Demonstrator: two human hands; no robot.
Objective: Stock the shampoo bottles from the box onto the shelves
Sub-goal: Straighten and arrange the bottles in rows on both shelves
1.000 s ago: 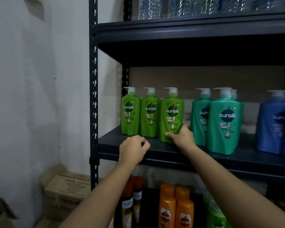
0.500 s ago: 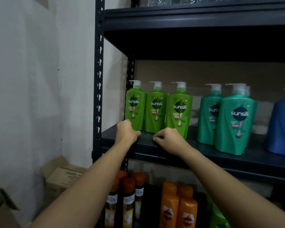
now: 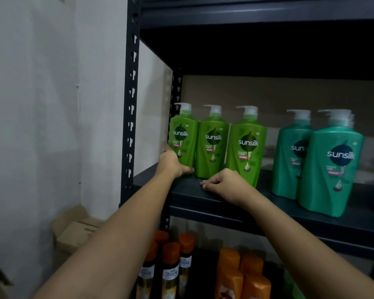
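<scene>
Three light green Sunsilk pump bottles stand in a row at the left end of the dark shelf (image 3: pixel 203 195). My left hand (image 3: pixel 173 162) grips the base of the leftmost green bottle (image 3: pixel 183 139), thumb across its front. The middle green bottle (image 3: pixel 212 143) and the right green bottle (image 3: pixel 246 147) stand beside it. On the shelf board, in front of the right green bottle, rests my right hand (image 3: pixel 225 186); its fingers are curled and hold nothing. The box of bottles is a cardboard box (image 3: pixel 73 231) on the floor at the left.
Two teal Sunsilk bottles (image 3: pixel 330 169) stand further right, a blue one at the frame's right edge. Orange bottles (image 3: pixel 242 275) and orange-capped Shayla bottles (image 3: pixel 170 268) fill the shelf below. The rack's upright post (image 3: pixel 131 104) and a white wall are on the left.
My left hand has reached up from the shelf edge and taken hold of the leftmost green bottle's base. My right hand stays on the shelf. The view has moved closer.
</scene>
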